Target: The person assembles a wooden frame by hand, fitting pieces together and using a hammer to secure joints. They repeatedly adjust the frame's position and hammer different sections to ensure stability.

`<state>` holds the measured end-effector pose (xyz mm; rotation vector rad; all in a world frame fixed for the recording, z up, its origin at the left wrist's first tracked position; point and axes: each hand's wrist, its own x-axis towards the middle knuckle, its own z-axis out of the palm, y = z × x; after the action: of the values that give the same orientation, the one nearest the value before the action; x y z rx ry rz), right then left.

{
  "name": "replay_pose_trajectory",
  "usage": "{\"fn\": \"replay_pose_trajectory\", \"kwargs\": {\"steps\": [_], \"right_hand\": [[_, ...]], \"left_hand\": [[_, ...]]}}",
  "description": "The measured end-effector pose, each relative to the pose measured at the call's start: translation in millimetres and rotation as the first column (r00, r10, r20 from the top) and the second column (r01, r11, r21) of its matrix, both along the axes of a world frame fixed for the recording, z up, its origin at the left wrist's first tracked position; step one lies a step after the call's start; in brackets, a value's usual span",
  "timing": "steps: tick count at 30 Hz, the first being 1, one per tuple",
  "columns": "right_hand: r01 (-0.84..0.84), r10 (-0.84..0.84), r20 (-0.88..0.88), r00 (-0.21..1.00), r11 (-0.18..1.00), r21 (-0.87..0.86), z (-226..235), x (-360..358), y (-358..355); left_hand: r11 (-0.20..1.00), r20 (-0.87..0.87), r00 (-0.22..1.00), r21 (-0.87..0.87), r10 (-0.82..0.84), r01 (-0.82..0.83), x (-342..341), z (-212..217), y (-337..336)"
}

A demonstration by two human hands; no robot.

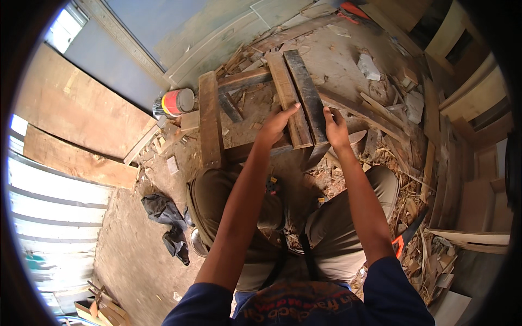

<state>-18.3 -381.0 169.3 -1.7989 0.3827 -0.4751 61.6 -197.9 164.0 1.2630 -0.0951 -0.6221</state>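
Before my knees is a low frame of rough wooden pieces. Its left plank is joined by crossbars, a far one and a near one. A brown plank lies on the right part of the frame, side by side with a dark, stained plank. My left hand is closed on the brown plank, thumb along its top, other fingers mostly hidden. From the right, my right hand grips the dark plank's edge, its fingertips partly hidden.
A paint can lies near the wall at left. Wood scraps and shavings cover the floor on the right. A dark cloth is on the ground at left, and an orange-handled tool is by my right thigh. Wooden panels stand at right.
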Motion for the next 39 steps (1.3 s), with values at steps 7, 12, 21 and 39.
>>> {"fn": "replay_pose_trajectory", "kwargs": {"steps": [7,12,21,39], "right_hand": [[-0.002,0.001,-0.012,1.000,0.997,-0.074,-8,0,-15],[-0.026,0.024,-0.034,0.999,0.998,-0.060,-4,0,-2],[-0.020,0.018,-0.030,0.999,0.997,-0.076,-7,1,-4],[-0.083,0.079,-0.145,0.986,0.996,-0.026,8,-4,-1]], "left_hand": [[0.979,0.193,0.981,0.197,0.002,-0.040,-6,-1,-3],[0.937,0.043,0.990,0.320,0.136,-0.143,0,0,3],[0.999,0.023,0.999,0.008,0.047,-0.048,-12,7,17],[0.999,-0.059,0.998,-0.032,0.004,-0.006,-2,3,19]]}}
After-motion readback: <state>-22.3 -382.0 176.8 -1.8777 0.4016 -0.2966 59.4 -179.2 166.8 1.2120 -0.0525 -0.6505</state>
